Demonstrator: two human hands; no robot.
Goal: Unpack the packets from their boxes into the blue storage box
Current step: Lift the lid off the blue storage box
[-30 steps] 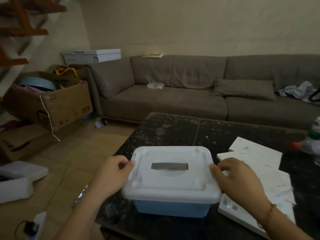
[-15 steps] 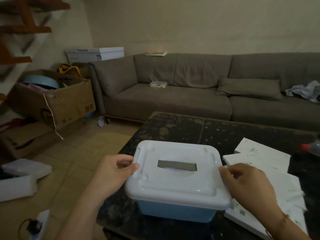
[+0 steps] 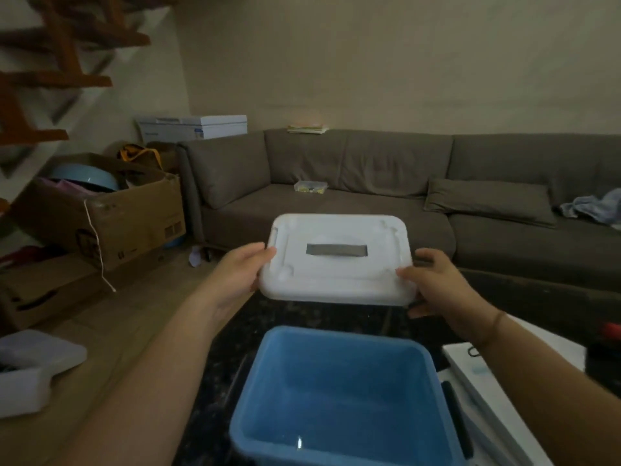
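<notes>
The blue storage box [image 3: 339, 395] stands open on the dark table, and nothing shows inside it. Above and beyond it I hold its white lid [image 3: 336, 260], which has a grey handle strip, roughly level in the air. My left hand [image 3: 235, 274] grips the lid's left edge and my right hand [image 3: 440, 284] grips its right edge. White flat packet boxes [image 3: 484, 381] lie on the table just right of the blue box, partly cut off by the frame edge.
The dark speckled table [image 3: 215, 381] has its left edge near my left forearm. A grey sofa [image 3: 369, 183] runs behind it. An open cardboard box [image 3: 111, 210] and white foam pieces [image 3: 30, 368] sit on the floor at left. A red-capped item [image 3: 611, 331] shows at far right.
Both hands have lifted the white lid off the blue box and raised it away from me. The box's inside is now exposed.
</notes>
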